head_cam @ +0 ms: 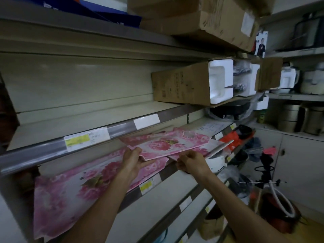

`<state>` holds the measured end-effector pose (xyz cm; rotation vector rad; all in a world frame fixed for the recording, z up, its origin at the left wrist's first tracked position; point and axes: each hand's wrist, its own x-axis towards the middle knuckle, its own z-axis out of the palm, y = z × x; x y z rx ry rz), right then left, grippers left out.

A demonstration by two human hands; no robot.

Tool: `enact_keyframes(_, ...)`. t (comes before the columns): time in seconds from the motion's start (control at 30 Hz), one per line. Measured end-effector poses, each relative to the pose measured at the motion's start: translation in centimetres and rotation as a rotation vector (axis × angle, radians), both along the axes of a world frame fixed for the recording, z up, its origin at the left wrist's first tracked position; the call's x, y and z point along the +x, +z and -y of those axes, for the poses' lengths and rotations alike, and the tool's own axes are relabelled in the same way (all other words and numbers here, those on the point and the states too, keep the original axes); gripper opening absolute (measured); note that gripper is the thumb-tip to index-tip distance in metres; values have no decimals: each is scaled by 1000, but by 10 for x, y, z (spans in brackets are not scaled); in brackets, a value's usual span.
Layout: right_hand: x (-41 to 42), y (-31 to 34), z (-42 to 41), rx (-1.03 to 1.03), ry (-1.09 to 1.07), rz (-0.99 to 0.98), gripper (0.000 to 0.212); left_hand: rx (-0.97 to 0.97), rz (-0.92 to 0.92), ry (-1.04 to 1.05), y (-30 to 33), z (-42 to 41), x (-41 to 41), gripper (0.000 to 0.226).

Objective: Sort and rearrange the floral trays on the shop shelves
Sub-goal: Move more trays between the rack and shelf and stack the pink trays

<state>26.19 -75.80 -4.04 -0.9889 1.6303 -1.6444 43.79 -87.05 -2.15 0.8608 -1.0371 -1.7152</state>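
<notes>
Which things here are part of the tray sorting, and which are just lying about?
Part of the job:
- upper floral tray, held by left hand
- tray beneath it, pinched by right hand
- big floral tray on the shelf

Just lying about:
- cardboard box
- white kettle
- red bag

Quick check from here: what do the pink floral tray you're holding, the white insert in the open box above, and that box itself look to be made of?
Floral tray, gripped by left hand and right hand: thin rigid sheet, likely plastic or melamine; printed, faintly glossy, edges unbent.
White insert: foam, probably polystyrene; matte, thick, moulded recess.
Open box: brown cardboard, matte, with creased flaps.
</notes>
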Motion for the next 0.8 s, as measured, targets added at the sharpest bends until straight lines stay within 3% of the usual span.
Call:
enact_keyframes(0.13,-1,8,12,1,-28,278,17,13,-67,-44,4,-9,12,13)
enact_keyframes(0.3,-6,25,21,-42,-43,526,27,68,-207,-108,6,-25,28,23)
enact_keyframes(0.43,-12,38,22,-229,-72,709,23,35,-209,-170,14,-45,38,12)
enact_keyframes(0.5,-15,37,22,-295,-129,808,28,61,-223,-218,13,-53,41,22)
enact_keyframes(0.6,-15,31,15,-307,-199,824,32,64,-228,-249,6,-62,44,33)
enact_keyframes(0.8,-15,11,-19,-361,-248,811,19,-92,-158,-339,-19,-73,49,46)
